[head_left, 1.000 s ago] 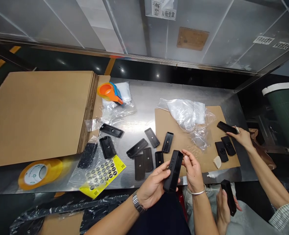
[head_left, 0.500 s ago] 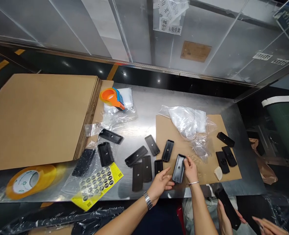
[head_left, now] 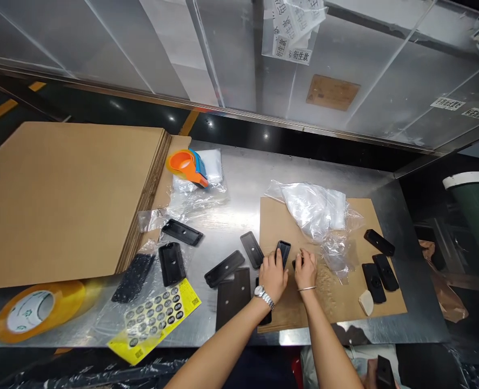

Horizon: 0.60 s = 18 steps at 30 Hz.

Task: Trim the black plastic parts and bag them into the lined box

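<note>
Black plastic trays lie scattered on a steel bench (head_left: 239,178). Left hand (head_left: 272,274) rests palm down at the near-left edge of a cardboard sheet (head_left: 345,302), fingers curled over the near end of one upright-lying tray (head_left: 283,250); grip looks closed loosely on it, tray still flat on the cardboard. Right hand (head_left: 305,268) sits just beside the left, fingers bunched together near a second dark piece (head_left: 294,264) (mostly hidden, so whether it pinches that piece cannot be told). Wristwatch (head_left: 261,293) on left wrist, thin bangle (head_left: 306,288) on right.

Just left of the hands: a slanted tray (head_left: 251,249), a longer one (head_left: 224,268), two flat dark plates (head_left: 233,294) side by side. Farther left, two more trays (head_left: 181,232) (head_left: 172,263) on clear film, a textured black strip (head_left: 133,270), and a yellow sticker sheet (head_left: 156,319).

On the cardboard beyond the hands, a crumpled clear plastic bag (head_left: 316,208). At its right edge three black trays (head_left: 379,242) (head_left: 372,282) (head_left: 385,272) and a white wedge (head_left: 366,302).

Far left: stack of cardboard sheets (head_left: 61,189), roll of yellowish tape (head_left: 28,312). At the back, an orange and blue tape dispenser (head_left: 186,162).

Bottom right corner: another person's hand holding a dark piece (head_left: 384,371), largely cut off.
</note>
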### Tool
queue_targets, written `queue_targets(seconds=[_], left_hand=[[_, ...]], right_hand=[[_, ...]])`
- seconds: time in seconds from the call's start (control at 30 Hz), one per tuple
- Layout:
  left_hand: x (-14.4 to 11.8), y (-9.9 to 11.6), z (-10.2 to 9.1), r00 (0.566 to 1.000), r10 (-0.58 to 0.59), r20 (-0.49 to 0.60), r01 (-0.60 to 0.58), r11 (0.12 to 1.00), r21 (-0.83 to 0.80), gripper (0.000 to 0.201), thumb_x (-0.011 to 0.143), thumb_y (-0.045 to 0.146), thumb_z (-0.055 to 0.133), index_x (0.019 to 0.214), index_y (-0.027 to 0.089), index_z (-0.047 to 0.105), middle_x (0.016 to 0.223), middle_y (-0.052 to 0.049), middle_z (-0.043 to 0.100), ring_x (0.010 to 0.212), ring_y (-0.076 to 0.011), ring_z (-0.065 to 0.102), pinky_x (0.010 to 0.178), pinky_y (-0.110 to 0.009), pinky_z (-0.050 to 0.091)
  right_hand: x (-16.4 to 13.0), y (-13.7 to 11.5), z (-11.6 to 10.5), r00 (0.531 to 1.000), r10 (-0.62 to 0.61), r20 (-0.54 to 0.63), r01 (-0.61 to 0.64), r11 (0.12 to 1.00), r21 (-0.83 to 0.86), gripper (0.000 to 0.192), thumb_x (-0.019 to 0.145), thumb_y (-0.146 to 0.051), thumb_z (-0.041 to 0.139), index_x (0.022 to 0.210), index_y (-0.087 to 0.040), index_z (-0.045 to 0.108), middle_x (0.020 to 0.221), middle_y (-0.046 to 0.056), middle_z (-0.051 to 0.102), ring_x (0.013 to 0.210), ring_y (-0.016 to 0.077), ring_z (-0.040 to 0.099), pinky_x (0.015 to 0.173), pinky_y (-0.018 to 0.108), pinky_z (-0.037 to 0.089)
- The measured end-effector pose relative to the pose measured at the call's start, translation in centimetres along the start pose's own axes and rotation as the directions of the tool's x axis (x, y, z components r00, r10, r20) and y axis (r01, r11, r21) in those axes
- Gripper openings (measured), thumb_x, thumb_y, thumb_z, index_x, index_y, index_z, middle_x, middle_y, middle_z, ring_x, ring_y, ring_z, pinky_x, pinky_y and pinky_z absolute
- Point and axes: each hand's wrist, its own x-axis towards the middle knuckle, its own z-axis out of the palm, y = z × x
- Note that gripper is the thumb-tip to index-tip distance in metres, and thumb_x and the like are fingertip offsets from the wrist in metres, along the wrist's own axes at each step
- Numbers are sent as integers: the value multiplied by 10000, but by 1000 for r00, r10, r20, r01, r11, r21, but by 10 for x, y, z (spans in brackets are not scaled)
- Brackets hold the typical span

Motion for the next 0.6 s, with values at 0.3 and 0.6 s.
queue_targets(seconds=[0.3,0.6], left_hand=[[2,13,-21,988,153,20,-154,985,75,595,721,233,491,1268,64,329,1097,-148,470,1002,-261,422,894,-430,357],[-55,45,-99,951,253,178,-205,946,-253,672,731,292,531,1328,250,225,1177,-90,372,1052,-209,465,880,-362,431]], right_hand=[[7,-33,-20,990,-86,114,59,974,220,396,826,-374,406,1138,-155,512,1065,121,568,918,186,552,806,337,445],[-26,-81,-98,905,-154,397,-176,714,678,236,734,-272,608,960,-217,569,907,25,597,832,136,563,739,256,466]])
